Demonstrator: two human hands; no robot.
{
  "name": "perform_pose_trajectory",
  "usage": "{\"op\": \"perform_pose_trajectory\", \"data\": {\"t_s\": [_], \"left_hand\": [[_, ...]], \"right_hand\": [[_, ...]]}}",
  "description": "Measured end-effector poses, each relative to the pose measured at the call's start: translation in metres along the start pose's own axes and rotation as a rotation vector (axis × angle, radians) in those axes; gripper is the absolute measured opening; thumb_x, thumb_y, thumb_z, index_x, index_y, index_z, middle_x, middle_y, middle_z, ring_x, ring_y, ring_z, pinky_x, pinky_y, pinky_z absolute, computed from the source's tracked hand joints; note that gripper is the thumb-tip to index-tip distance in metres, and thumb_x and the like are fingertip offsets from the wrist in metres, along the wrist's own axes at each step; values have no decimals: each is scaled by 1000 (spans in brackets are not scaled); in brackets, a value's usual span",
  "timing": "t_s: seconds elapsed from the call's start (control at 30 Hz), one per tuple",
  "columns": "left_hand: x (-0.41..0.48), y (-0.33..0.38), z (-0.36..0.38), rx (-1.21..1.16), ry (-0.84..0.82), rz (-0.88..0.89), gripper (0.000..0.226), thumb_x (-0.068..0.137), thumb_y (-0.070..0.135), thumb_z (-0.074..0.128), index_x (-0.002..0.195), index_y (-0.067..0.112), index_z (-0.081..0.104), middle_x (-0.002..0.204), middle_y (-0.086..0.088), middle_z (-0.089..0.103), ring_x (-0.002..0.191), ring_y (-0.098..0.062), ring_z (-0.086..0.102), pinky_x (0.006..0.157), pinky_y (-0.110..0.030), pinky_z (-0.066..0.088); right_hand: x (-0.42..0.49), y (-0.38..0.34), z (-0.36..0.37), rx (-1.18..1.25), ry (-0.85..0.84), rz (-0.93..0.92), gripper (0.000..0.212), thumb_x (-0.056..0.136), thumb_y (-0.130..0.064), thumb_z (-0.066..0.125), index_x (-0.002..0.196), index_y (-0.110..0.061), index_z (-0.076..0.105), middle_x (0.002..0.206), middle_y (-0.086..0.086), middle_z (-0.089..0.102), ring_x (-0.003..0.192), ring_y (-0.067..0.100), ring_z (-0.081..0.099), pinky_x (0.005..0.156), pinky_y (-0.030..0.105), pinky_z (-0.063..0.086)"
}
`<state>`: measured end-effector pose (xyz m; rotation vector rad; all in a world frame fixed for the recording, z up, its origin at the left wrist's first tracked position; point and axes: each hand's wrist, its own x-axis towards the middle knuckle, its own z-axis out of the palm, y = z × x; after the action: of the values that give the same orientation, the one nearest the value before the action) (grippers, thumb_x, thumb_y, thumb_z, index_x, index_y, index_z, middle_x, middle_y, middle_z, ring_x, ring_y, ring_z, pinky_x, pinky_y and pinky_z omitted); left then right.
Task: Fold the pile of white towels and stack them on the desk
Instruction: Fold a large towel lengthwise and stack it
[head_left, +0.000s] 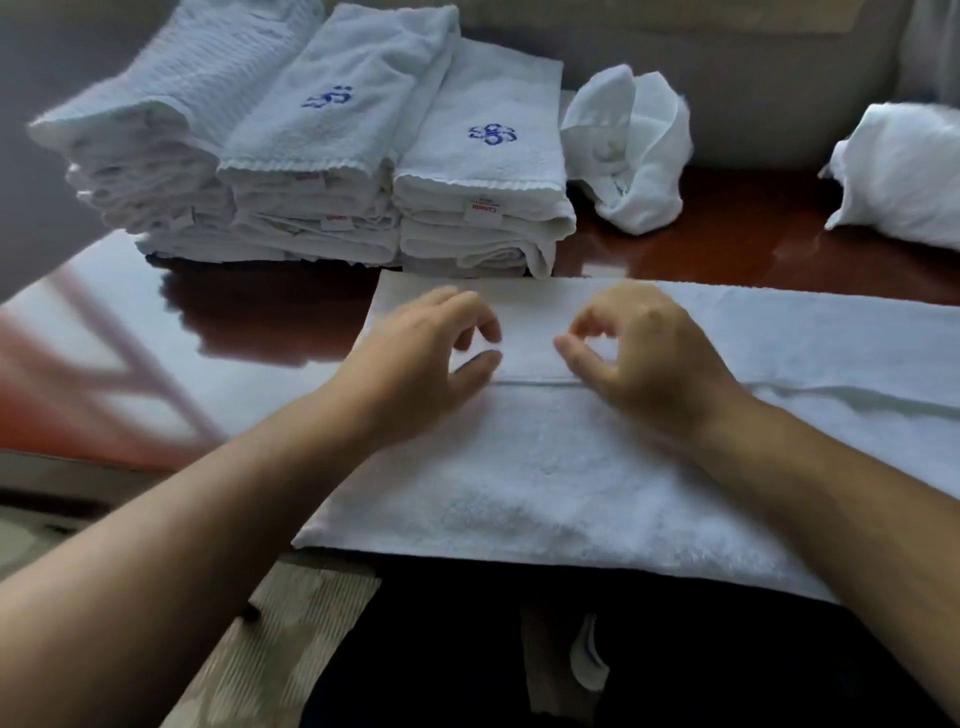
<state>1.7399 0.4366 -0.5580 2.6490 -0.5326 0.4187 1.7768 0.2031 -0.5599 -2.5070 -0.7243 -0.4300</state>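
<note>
A white towel (545, 467) lies spread flat across the near edge of the dark red desk (249, 322), with a lengthwise fold line running across its middle. My left hand (436, 358) and my right hand (639, 353) hover side by side over that line. Their fingers are curled and apart, holding nothing. Behind them stand three stacks of folded white towels (483, 171), two topped with a blue emblem. A crumpled unfolded towel (628, 145) lies to the right of the stacks, and another white bundle (904, 171) sits at the far right.
The glossy desk reflects light on its left part. A pale sofa back (753, 62) rises behind the desk. Below the desk edge are my dark trousers (467, 649) and a patterned floor (291, 623).
</note>
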Motion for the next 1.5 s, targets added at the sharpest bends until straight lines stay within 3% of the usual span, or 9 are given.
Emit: {"op": "perform_pose_trajectory", "data": {"t_s": [0.1, 0.3, 0.5, 0.67, 0.77, 0.93, 1.13, 1.3, 1.5], "left_hand": [[-45, 10, -8, -121, -109, 41, 14, 88, 51, 57, 89, 38, 55, 78, 16, 52, 73, -2, 51, 62, -14, 34], [-88, 7, -16, 109, -241, 213, 57, 72, 68, 68, 112, 32, 50, 118, 8, 48, 106, -16, 47, 93, -32, 42], [-88, 10, -25, 118, -178, 246, 31, 82, 37, 49, 108, 22, 56, 114, 5, 58, 101, -19, 56, 84, -38, 51], [-59, 5, -41, 39, -131, 87, 30, 94, 46, 44, 100, 26, 65, 92, 14, 60, 85, -15, 60, 74, -39, 51], [-26, -7, -53, 24, -109, -35, 24, 93, 50, 56, 90, 29, 66, 71, 10, 62, 69, -13, 59, 63, -32, 46], [39, -28, -58, 191, -92, -153, 32, 95, 50, 58, 75, 25, 57, 66, 8, 53, 71, -21, 54, 63, -35, 43], [75, -45, -34, 474, -168, -267, 31, 93, 54, 56, 106, 27, 67, 110, -3, 66, 108, -28, 61, 80, -38, 47], [71, -29, -13, 667, -58, -303, 34, 91, 44, 58, 116, 21, 54, 118, -6, 62, 114, -31, 54, 88, -43, 42], [86, 41, 25, 382, -112, -43, 52, 92, 58, 51, 134, 29, 49, 131, 1, 51, 122, -26, 46, 99, -42, 39]], "right_hand": [[-42, -35, -6, 89, -173, -179, 24, 91, -47, 63, 78, -27, 59, 76, -9, 55, 74, 10, 50, 66, 29, 41], [-80, -52, -17, -182, -403, -327, 59, 76, -73, 63, 108, -24, 61, 107, -3, 53, 97, 19, 47, 85, 34, 44], [-89, -51, -27, -295, -276, -470, 20, 86, -23, 62, 99, -9, 67, 95, 7, 64, 82, 29, 58, 68, 44, 52], [-80, -50, -40, -400, -368, -276, 30, 80, -15, 60, 110, -18, 61, 97, -1, 60, 87, 25, 57, 73, 42, 51], [-48, -36, -53, -373, -334, -63, 4, 94, -26, 54, 97, -24, 53, 87, -4, 57, 83, 24, 55, 72, 41, 49], [28, 0, -59, -455, -287, 176, 32, 101, -51, 50, 85, -23, 53, 75, -4, 49, 73, 26, 48, 63, 35, 35], [75, 32, -34, -410, -269, 275, 42, 92, -66, 56, 76, -28, 51, 76, -6, 54, 72, 21, 53, 54, 31, 30], [65, 44, -22, -343, -211, 283, 40, 86, -69, 61, 87, -32, 48, 81, -11, 52, 79, 20, 51, 62, 34, 35], [-1, 70, -53, -575, -22, 292, 45, 82, -52, 72, 116, -23, 64, 102, 2, 63, 97, 31, 59, 81, 41, 46]]}}
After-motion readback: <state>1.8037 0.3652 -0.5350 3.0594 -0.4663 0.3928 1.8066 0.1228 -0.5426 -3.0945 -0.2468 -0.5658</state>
